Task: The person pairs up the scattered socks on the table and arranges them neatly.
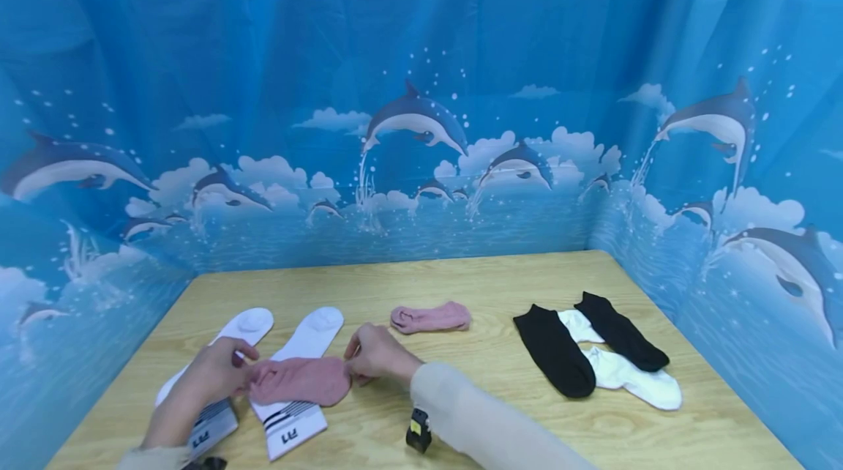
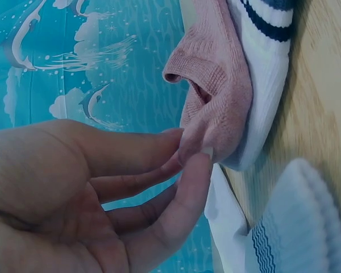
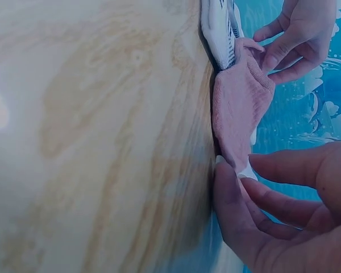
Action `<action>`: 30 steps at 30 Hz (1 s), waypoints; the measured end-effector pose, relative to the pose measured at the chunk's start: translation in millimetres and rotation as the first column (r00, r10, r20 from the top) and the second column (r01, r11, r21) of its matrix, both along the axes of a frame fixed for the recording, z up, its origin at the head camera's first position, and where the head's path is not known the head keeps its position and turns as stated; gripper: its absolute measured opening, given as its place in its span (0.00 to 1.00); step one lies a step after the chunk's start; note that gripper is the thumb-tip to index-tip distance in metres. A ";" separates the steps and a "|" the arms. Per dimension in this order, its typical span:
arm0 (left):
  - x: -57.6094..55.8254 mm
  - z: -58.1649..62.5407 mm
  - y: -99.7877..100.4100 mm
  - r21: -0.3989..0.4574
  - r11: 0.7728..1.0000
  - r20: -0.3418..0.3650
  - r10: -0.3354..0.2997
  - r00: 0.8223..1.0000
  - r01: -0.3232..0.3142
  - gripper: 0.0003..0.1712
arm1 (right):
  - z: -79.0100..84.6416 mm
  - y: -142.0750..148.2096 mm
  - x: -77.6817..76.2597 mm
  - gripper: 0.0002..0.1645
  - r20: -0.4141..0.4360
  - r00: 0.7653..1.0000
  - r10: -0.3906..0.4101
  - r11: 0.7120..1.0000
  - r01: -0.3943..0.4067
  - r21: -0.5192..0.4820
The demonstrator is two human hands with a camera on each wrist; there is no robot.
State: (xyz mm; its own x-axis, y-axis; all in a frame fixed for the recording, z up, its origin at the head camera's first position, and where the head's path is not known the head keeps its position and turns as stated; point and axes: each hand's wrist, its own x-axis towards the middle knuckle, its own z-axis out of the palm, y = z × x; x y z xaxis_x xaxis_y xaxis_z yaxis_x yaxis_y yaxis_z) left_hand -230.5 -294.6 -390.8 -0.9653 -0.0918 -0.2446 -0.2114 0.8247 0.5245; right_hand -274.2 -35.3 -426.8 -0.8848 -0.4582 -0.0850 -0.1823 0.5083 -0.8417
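Note:
A pink ankle sock [image 1: 303,381] lies crosswise over a long white sock [image 1: 309,338] with dark stripes and lettering at its cuff. At the pink sock's left end, my left hand [image 1: 220,367] pinches the ribbed fabric between thumb and fingers; the left wrist view shows the folded cuff opening [image 2: 202,85] just beyond them. My right hand [image 1: 378,354] is at the rounded right end, its fingertips [image 3: 224,170] around the fabric's edge close to the tabletop. Partly behind the left hand lies another striped white sock [image 1: 246,323].
Farther back on the wooden table [image 1: 487,411] lies a second pink sock [image 1: 431,317]. On the right, two black ankle socks [image 1: 555,353] lie across white socks [image 1: 642,384]. A blue dolphin-print curtain [image 1: 421,236] stands behind the table and along its sides.

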 end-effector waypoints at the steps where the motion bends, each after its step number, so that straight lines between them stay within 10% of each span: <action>1: -0.1 -1.0 -0.6 -0.002 1.000 -0.002 -0.004 1.000 0.004 0.17 | -0.8 -0.3 -0.1 0.06 0.000 1.000 -0.002 1.000 0.002 -0.005; 30: 1.7 -1.9 0.4 0.015 0.999 -0.055 -0.030 0.998 0.031 0.05 | -7.9 -1.2 0.8 0.05 0.040 0.999 0.000 0.999 0.002 -0.039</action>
